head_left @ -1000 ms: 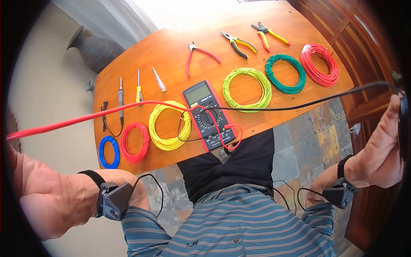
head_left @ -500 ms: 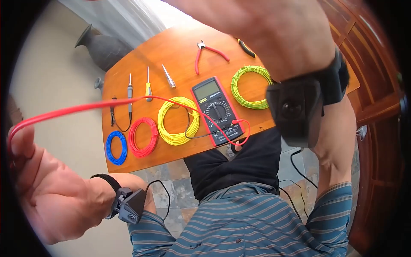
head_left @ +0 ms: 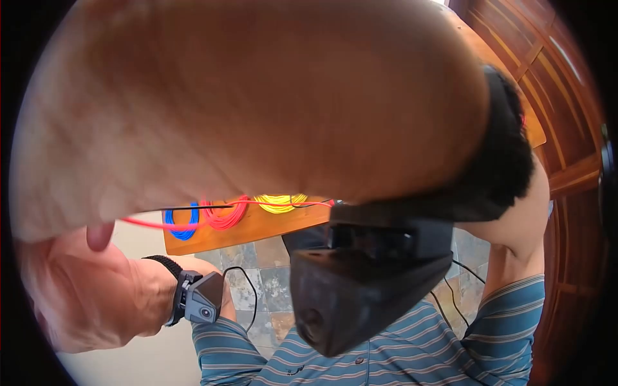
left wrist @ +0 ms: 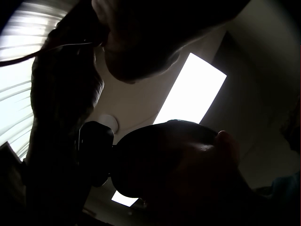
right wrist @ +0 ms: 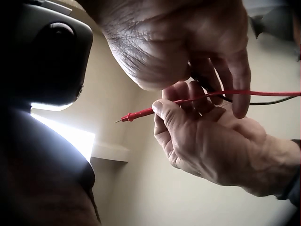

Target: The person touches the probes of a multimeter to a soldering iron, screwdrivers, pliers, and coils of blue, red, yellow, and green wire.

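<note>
In the right wrist view my left hand [right wrist: 216,146] pinches a red test probe [right wrist: 139,114] between thumb and fingers, its metal tip pointing left. The red lead [right wrist: 273,93] trails off to the right. Just above it, my right hand [right wrist: 183,37] has its fingers bent down around a black test lead [right wrist: 203,84]; the end of that lead is hidden by the palm. In the head view the right hand and wrist cover most of the table, hiding the multimeter almost wholly. The left hand [head_left: 84,289] is at the lower left, partly behind the right.
Below the right hand, blue wire [head_left: 182,226], red wire [head_left: 225,215] and yellow wire [head_left: 281,203] coils show on the wooden table [head_left: 257,233]. A black wrist camera [head_left: 360,283] hangs in front of the shirt. Wooden panelling [head_left: 566,212] stands at the right.
The right hand has swung from the far right across the table to the left hand, bringing the black lead along. The multimeter, tools and several coils have become covered.
</note>
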The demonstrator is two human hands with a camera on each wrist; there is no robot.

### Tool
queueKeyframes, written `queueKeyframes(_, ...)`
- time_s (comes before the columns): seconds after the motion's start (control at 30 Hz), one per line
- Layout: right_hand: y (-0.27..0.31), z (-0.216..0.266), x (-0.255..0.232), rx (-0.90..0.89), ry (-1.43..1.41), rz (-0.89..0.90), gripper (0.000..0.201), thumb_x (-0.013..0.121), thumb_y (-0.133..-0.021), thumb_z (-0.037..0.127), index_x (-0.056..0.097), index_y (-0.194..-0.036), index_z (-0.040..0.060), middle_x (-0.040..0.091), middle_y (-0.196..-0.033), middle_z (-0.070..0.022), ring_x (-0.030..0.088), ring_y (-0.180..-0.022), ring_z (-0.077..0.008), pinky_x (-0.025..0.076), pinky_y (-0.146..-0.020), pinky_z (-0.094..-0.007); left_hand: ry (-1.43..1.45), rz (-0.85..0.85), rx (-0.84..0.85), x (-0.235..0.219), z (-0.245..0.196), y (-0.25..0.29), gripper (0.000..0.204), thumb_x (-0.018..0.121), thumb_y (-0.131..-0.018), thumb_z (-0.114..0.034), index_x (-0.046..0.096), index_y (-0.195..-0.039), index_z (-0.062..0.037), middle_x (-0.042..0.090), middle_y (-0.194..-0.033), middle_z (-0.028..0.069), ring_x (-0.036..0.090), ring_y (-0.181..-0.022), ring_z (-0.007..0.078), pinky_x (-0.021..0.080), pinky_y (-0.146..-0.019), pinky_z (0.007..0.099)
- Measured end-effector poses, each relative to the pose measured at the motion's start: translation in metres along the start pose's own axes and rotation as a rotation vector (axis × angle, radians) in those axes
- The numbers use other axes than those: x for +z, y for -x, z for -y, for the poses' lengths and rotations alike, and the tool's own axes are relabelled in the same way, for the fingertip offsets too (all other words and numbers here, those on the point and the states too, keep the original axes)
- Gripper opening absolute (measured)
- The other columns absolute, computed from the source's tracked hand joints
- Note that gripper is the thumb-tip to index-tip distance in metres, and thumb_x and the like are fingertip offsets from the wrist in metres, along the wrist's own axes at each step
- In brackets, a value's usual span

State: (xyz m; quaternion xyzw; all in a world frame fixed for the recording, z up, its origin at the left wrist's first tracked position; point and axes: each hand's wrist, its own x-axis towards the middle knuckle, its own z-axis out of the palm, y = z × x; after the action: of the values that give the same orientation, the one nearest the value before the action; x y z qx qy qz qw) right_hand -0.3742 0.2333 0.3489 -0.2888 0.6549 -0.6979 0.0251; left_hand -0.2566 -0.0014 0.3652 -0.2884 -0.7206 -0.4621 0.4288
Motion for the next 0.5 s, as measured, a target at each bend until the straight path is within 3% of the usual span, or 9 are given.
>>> queueKeyframes(0.2, -0.01, -0.015, -0.002, 0.015, 0.051, -0.053, 0.033, 0.046, -0.112, 0.02, 0.062, -0.112, -0.0084, 0.07, -0.11, -0.0184, 0.07, -0.108, -0.0282, 0.061, -0.092, -0.0393, -0.008, 0.015, -0.082, -0.01, 0.026, -0.001, 0.031, 0.052, -0.112, -0.025, 0.061, -0.116, 0.0035, 0.072, -0.097, 0.0128, 0.066, -0.076, 0.0242, 0.058, -0.077, 0.0348)
queueKeyframes(0.5, -0.007, -0.023, -0.007, 0.017, 0.062, -0.046, 0.033, 0.046, -0.112, 0.02, 0.062, -0.113, -0.0086, 0.07, -0.11, -0.0179, 0.07, -0.107, -0.0271, 0.06, -0.091, -0.038, -0.075, -0.126, -0.103, -0.027, 0.04, -0.005, 0.034, 0.053, -0.113, -0.031, 0.059, -0.117, 0.0024, 0.072, -0.097, 0.0107, 0.065, -0.076, 0.0223, 0.058, -0.076, 0.0352)
